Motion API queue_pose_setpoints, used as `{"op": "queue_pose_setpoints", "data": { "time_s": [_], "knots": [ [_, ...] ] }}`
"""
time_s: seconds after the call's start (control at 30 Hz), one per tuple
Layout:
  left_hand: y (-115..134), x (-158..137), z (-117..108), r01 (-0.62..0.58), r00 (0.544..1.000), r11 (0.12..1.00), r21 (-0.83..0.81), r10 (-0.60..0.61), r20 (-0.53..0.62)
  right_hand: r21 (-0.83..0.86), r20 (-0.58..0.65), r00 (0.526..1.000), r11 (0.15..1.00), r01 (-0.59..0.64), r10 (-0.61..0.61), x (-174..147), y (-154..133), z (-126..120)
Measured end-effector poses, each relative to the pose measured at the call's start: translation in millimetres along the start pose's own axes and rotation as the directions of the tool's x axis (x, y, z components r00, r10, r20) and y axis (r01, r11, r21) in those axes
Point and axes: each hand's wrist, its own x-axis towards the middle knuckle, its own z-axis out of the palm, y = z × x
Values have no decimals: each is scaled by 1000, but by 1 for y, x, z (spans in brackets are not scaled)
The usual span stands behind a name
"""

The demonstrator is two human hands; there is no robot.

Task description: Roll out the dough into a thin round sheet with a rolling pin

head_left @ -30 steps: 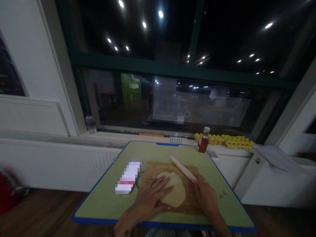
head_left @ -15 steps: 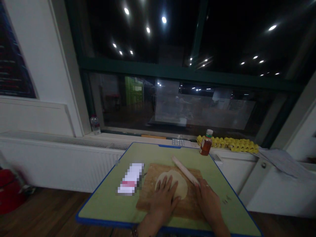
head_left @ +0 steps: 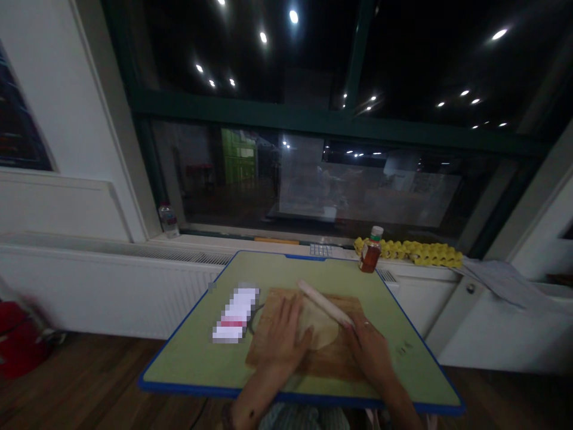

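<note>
A flat, pale round of dough (head_left: 323, 332) lies on a wooden board (head_left: 331, 365). My left hand (head_left: 285, 333) rests with fingers stretched over the dough's left side, covering part of it. In my right hand (head_left: 370, 345) is the near end of a wooden rolling pin (head_left: 326, 303). The pin slants from upper left to lower right across the far right edge of the dough, its far end free. From this angle I cannot tell how firmly it presses on the dough.
The board sits on a green, blue-edged table (head_left: 192, 367). A phone with a blurred screen (head_left: 236, 315) lies left of the board. A bottle of reddish-brown liquid (head_left: 370, 251) stands at the far right corner, near yellow egg trays (head_left: 416, 253) on the sill. Another bottle (head_left: 169, 221) stands left.
The rolling pin has shifted left with my right hand and now lies over the dough's edge. My left hand has moved slightly left and up. The whole view has tilted down a little.
</note>
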Motion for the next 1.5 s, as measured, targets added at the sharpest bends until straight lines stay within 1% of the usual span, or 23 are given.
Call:
{"op": "queue_pose_setpoints", "data": {
  "time_s": [0.07, 0.1, 0.17, 0.2, 0.27, 0.37, 0.47, 0.53, 0.6, 0.7, 0.8, 0.9, 0.97, 1.07, 1.2, 1.27, 1.33, 1.4, 1.5],
  "knots": [
    [-10, 10, -23, 2, 986, 1000, 4, -1, -169, 37, 15, 997, 996, 78, -78, 2, -5, -2],
    [-14, 16, -32, 3, 974, 1000, 6, -2, -226, 46, 21, 993, 992, 115, -116, 3, -9, -3],
    [-20, 26, -42, -9, 962, 1000, 16, 13, -274, 44, 34, 984, 984, 173, -174, 4, -19, -5],
    [-22, 30, -43, -19, 964, 999, 27, 26, -265, 37, 43, 979, 980, 196, -197, 4, -24, -6],
    [-25, 36, -38, -40, 978, 998, 57, 51, -203, 17, 64, 972, 974, 224, -224, 3, -32, -9],
    [-29, 39, -18, -68, 995, 991, 116, 76, -70, 20, 82, 968, 971, 238, -239, 2, -38, -14],
    [-31, 37, -1, -76, 997, 979, 191, 78, -6, 77, 73, 970, 971, 226, -232, 3, -35, -15],
    [-30, 35, 5, -63, 998, 969, 240, 66, -2, 111, 52, 974, 971, 214, -220, 6, -32, -14],
    [-28, 33, 7, -59, 998, 960, 275, 60, 5, 99, 23, 981, 977, 189, -192, 12, -32, -13],
    [-24, 28, 5, -99, 995, 948, 301, 93, 34, -26, -19, 988, 988, 150, -150, 26, -39, -8],
    [-22, 25, 1, -138, 990, 941, 307, 131, 44, -163, -6, 989, 976, 146, -149, 38, -51, 0],
    [-19, 20, -2, -143, 990, 937, 318, 139, 34, -193, 27, 997, 978, 82, -78, 43, -58, 9],
    [-17, 15, -1, -142, 989, 931, 335, 143, 21, -188, 43, 998, 981, 41, -34, 40, -60, 13],
    [-18, 0, 4, -149, 987, 923, 355, 158, 4, -172, 62, 997, 984, 52, -42, 26, -60, 16],
    [-26, -26, 13, -210, 965, 892, 400, 254, -59, -158, 46, 997, 985, 67, -60, 3, -60, 17],
    [-30, -31, 14, -230, 954, 876, 423, 289, -80, -160, 32, 997, 985, 69, -65, -2, -61, 16],
    [-31, -25, 11, -257, 951, 869, 424, 305, -49, -163, 35, 997, 984, 76, -71, 2, -62, 15],
    [-29, -9, 7, -257, 960, 872, 417, 281, 2, -172, 61, 996, 983, 70, -61, 14, -63, 12],
    [-21, 14, 2, -137, 988, 886, 442, 152, 3, -197, 112, 994, 980, 34, -12, 34, -65, 8]
  ]
}}
